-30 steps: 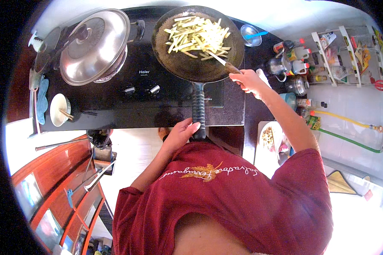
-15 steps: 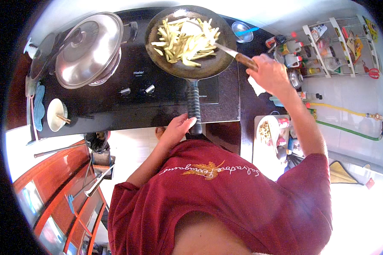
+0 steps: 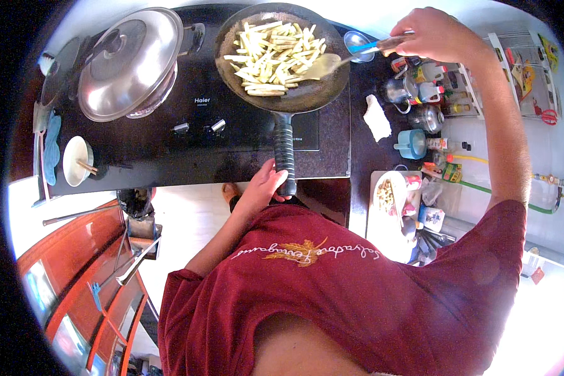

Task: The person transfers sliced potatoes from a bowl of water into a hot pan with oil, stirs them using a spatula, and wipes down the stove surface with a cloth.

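A dark wok [image 3: 323, 97] sits on the black stovetop with its wrapped handle [image 3: 283, 147] pointing toward me. My left hand [image 3: 261, 186] is closed around the handle's near end. Pale yellow-green vegetable strips [image 3: 271, 55] lie heaped in the wok. At the far right, my raised right hand [image 3: 437, 36] grips the wooden handle of a metal spatula [image 3: 324, 66]. Its blade rests low inside the wok, against the heap's right side. Behind the spatula handle, a small bowl [image 3: 356, 45] with a blue utensil is partly hidden.
A large lidded steel pot [image 3: 131, 66] occupies the left burner. Nearer me, a white bowl [image 3: 76, 164] holds chopsticks. Bottles [image 3: 427, 94], a white cloth [image 3: 377, 119] and a turquoise cup [image 3: 411, 144] line the right counter. A plate of food [image 3: 385, 195] lies closer in.
My right hand has swung up and to the right, bringing the spatula from atop the strips to their right side. The strips have shifted and spread. My left hand keeps its hold.
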Action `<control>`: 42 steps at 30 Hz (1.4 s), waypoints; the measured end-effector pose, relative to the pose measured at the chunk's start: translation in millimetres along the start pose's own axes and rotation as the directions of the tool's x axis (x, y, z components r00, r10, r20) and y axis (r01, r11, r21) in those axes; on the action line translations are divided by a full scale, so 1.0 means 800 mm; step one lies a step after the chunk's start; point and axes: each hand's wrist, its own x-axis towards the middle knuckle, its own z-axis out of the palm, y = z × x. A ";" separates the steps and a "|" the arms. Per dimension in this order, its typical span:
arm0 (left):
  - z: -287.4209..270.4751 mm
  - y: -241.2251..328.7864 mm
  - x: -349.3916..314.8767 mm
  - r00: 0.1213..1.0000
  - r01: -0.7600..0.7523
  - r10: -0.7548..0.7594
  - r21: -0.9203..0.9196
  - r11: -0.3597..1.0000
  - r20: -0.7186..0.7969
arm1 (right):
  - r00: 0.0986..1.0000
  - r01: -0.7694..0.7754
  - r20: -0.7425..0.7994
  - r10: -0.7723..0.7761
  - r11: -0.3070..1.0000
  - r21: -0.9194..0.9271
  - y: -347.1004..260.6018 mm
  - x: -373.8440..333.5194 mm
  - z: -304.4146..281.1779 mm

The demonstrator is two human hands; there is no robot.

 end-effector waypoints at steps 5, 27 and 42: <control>0.017 0.022 -0.008 0.996 0.087 -0.087 -0.104 0.991 -0.003 | 0.983 0.117 -0.097 -0.155 0.940 -0.322 0.035 0.027 0.025; 0.035 0.016 -0.001 0.983 -0.031 0.029 -0.009 0.999 -0.183 | 0.907 -0.012 -0.414 0.083 0.985 0.173 0.106 0.053 0.202; 0.025 0.004 0.004 0.984 -0.044 0.064 0.123 0.991 -0.168 | 0.979 -0.033 -0.196 -0.062 0.896 -0.443 0.081 0.055 0.066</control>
